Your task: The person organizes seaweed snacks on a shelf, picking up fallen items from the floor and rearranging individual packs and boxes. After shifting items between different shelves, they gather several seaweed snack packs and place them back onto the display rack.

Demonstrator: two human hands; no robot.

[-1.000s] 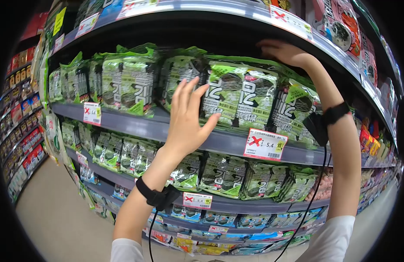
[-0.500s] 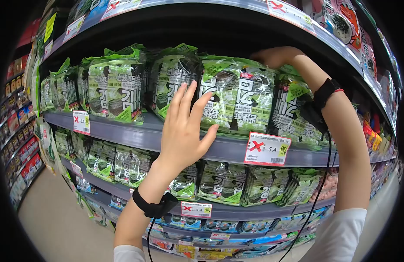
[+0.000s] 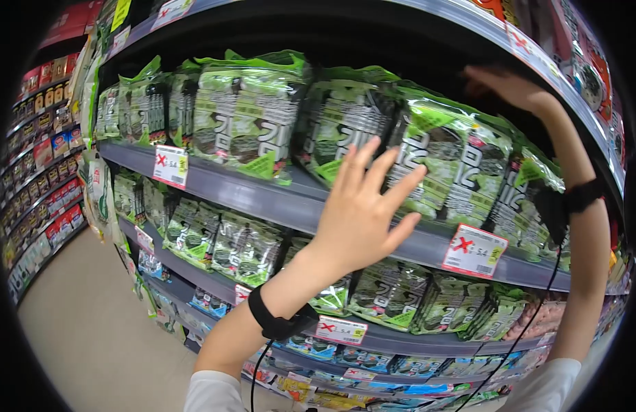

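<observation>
Green packs of seaweed stand in a row on the upper shelf [image 3: 235, 168]. My left hand [image 3: 366, 220] is open in front of them, fingers spread, with its fingertips at the lower left of a large seaweed pack [image 3: 455, 172]. A darker seaweed pack [image 3: 349, 103] stands just left of that one. My right hand [image 3: 514, 93] reaches over the top of the large pack into the dark space behind the row. Its fingers are stretched out to the left, a little blurred, with nothing seen in them. Each wrist wears a black strap with a cable.
A price tag [image 3: 474, 250] hangs on the shelf edge below the large pack. More seaweed packs [image 3: 390, 295] fill the shelf below. Overhead runs the edge of another shelf [image 3: 428, 15]. At far left stands a separate rack of goods [image 3: 46, 158] across the floor [image 3: 84, 302].
The view has swung left, so the shelf appears further right. My right hand has lifted from behind the large pack's top edge and now shows above it. My left hand stays spread before the packs.
</observation>
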